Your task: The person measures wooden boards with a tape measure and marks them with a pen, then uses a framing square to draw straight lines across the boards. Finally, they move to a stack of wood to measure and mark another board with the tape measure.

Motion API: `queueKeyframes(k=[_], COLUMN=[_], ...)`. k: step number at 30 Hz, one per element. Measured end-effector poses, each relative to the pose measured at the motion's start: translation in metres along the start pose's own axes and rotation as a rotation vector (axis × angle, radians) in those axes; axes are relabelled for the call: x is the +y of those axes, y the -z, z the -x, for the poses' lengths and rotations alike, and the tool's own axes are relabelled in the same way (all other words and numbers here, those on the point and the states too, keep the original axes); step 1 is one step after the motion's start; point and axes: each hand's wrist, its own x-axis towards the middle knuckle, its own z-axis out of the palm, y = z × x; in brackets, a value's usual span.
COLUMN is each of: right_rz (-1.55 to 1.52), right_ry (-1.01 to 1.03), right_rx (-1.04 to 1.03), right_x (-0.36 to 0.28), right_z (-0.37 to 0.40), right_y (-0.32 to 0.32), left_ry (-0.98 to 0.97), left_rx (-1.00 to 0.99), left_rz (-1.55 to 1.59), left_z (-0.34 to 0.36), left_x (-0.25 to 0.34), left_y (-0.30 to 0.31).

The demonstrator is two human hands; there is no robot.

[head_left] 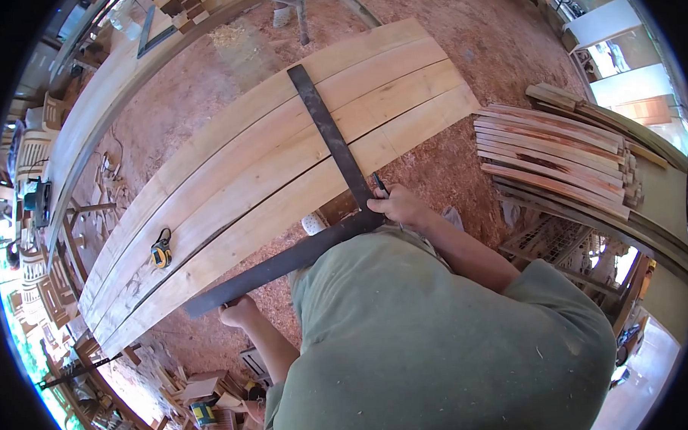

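Observation:
A large dark framing square (331, 136) lies across several pale wooden boards (281, 153) set side by side. One arm of it crosses the boards, while the other runs along their near side, close to my body. My left hand (240, 313) grips the end of that near arm from below, its fingers partly hidden under it. At the corner of the square, my right hand (401, 205) is closed around a dark pen (380, 185) and touches the square. A yellow and black tape measure (161, 250) rests on the boards toward the left.
Stacked reddish planks (547, 159) lie on a stand at the right. A long workbench (112, 94) curves along the left, with wood blocks (181, 8) at its far end. Wood shavings cover the floor (448, 158). Offcuts (206, 386) are piled at the lower left.

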Motion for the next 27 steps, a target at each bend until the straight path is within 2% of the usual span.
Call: queueKeyframes(k=[1,3,4,6,7,9,13,15,21,27], right_rz=[-0.002,-0.044,-0.045,-0.191,-0.199,0.309,0.093,0.193,-0.052,-0.051], right_ry=[0.001,0.015,0.015,-0.033,-0.029,-0.031,-0.023,0.232,0.174,0.152], right_rx=[-0.003,0.086,0.085,0.203,0.198,0.196,0.144,0.278,0.219,0.188], right_x=[-0.005,-0.022,-0.022,-0.019,-0.027,-0.044,-0.041,-0.028,-0.023,-0.008], right_z=[0.002,0.010,0.009,0.008,0.015,0.036,0.038,0.021,0.004,-0.011], right_y=[-0.001,-0.003,-0.004,-0.007,-0.007,-0.001,0.003,0.001,-0.002,0.000], left_ry=[-0.003,-0.051,-0.053,-0.013,-0.021,-0.101,-0.159,-0.157,-0.153,-0.180], left_rx=[-0.001,-0.141,-0.142,0.002,-0.004,0.129,0.028,0.021,0.041,0.062], left_rz=[0.000,0.101,0.101,-0.101,-0.101,-0.273,-0.266,-0.271,-0.264,-0.302], left_z=[0.030,0.063,0.064,0.063,0.063,0.064,0.066,0.070,0.075,0.064], left_x=[0.007,0.012,0.007,0.000,-0.001,-0.006,-0.008,-0.011,-0.011,-0.013], left_y=[-0.023,-0.052,-0.057,-0.063,-0.065,-0.070,-0.070,-0.076,-0.084,-0.079])
